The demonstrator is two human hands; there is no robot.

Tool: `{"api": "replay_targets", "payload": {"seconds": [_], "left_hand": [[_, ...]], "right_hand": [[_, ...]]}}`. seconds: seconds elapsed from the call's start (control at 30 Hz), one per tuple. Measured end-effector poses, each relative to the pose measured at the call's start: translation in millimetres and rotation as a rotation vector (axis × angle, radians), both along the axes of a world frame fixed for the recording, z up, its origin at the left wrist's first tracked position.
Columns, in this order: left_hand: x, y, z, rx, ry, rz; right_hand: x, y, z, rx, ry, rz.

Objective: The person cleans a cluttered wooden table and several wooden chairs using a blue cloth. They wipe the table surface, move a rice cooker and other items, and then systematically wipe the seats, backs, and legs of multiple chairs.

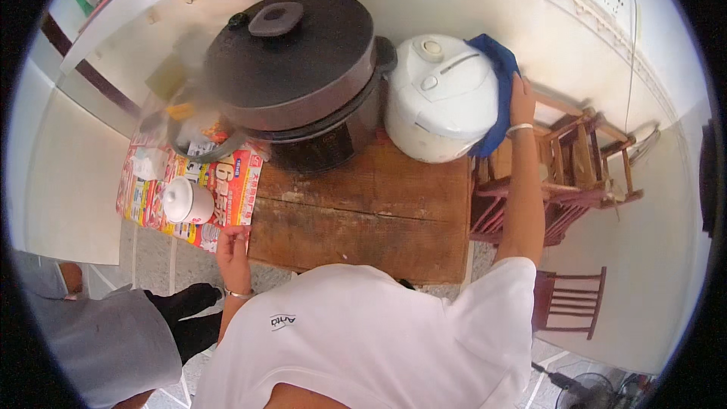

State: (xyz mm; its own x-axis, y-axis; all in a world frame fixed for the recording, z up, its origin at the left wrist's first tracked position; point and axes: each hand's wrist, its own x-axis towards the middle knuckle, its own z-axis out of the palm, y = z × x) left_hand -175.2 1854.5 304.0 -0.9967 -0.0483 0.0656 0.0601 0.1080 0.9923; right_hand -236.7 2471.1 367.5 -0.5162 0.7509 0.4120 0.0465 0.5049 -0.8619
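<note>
My right hand (521,99) is on a dark blue cloth (491,57), which lies against the right side of a white rice cooker (446,91). The cooker's lid is down. My left hand (233,250) is at the front edge of the wooden table (363,216), its fingers touching the corner of a colourful printed flyer (238,199). Whether they pinch the paper I cannot tell. A white lidded enamel mug (190,201) stands on the flyer. Beside the white cooker sits a large dark electric pot (306,85) with a black lid.
Left of the pot are a round grey-rimmed basket (207,153) and a white tissue-like bundle (149,163). Stacked wooden chairs (573,159) stand right of the table. Another person in grey (113,346) is at my left. A fan (585,389) stands at lower right.
</note>
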Motion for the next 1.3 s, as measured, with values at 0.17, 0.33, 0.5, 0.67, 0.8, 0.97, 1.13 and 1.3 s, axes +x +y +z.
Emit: {"api": "replay_targets", "payload": {"seconds": [0.17, 0.33, 0.5, 0.67, 0.8, 0.97, 1.13, 1.3], "left_hand": [[2.0, 7.7, 4.6, 0.012, -0.02, -0.021], [-0.3, 8.3, 2.4, -0.018, -0.025, -0.039], [-2.4, 10.5, 2.7, -0.044, -0.03, -0.048], [0.0, 3.8, -9.4, -0.038, -0.043, -0.054], [6.3, 6.6, -13.6, -0.015, -0.024, -0.039], [9.2, 13.1, -1.8, -0.064, -0.067, -0.06], [11.7, 13.4, -1.2, -0.014, -0.052, -0.043], [19.7, 3.1, -13.6, -0.001, -0.064, -0.041]], "right_hand": [[10.8, -0.8, -61.1, -0.147, 0.048, 0.027], [32.4, -41.7, -112.4, -0.19, 0.093, -0.084], [77.5, -91.3, -155.7, 0.15, -0.366, -0.271], [103.7, -156.0, -141.3, 0.362, -0.49, -0.132], [104.3, -222.6, -102.7, 0.443, -0.512, 0.103], [63.6, -268.1, -111.4, 0.491, -0.393, 0.299], [2.0, -283.0, -116.2, 0.541, -0.489, 0.279], [8.1, -284.2, -113.8, 0.576, -0.484, 0.343]]}}
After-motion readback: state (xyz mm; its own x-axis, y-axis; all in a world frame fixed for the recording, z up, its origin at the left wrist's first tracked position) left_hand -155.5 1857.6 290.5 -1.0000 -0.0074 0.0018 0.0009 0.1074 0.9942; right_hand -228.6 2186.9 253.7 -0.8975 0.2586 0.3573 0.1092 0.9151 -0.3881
